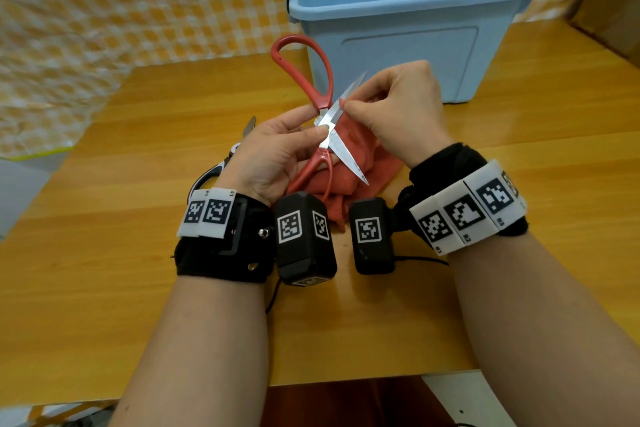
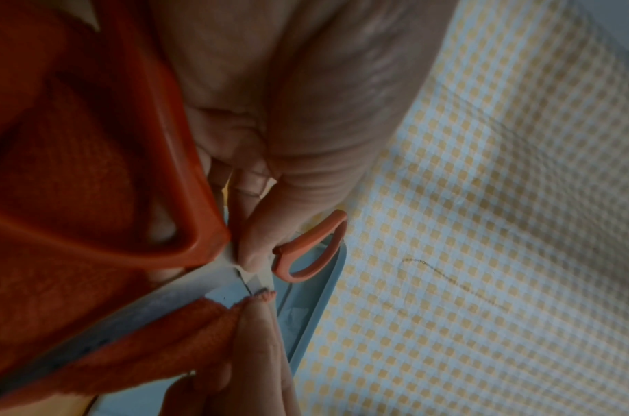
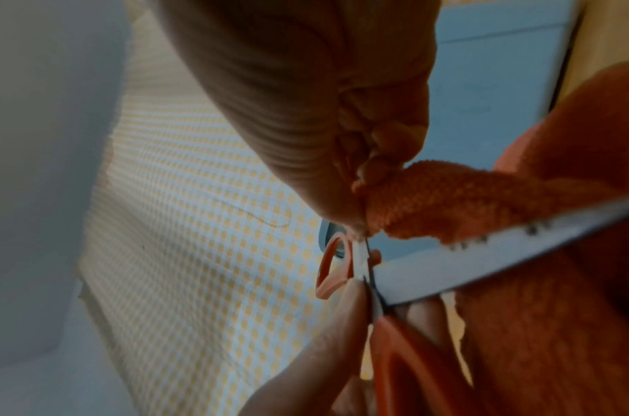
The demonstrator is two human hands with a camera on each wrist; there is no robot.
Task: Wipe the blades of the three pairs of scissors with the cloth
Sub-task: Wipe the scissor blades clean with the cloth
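My left hand holds red-handled scissors at the pivot, thumb on the joint, blades spread wide apart. One blade points down toward me, the other up toward the bin. My right hand pinches the red-orange cloth against the upper blade close to the pivot. In the left wrist view the cloth lies folded along the blade. The right wrist view shows my right fingers pressing the cloth on the blade. A second pair of scissors with black-and-white handles lies on the table behind my left hand.
A light blue plastic bin stands open at the back of the wooden table. A yellow checked sheet hangs behind and to the left. The table's front edge is near my forearms.
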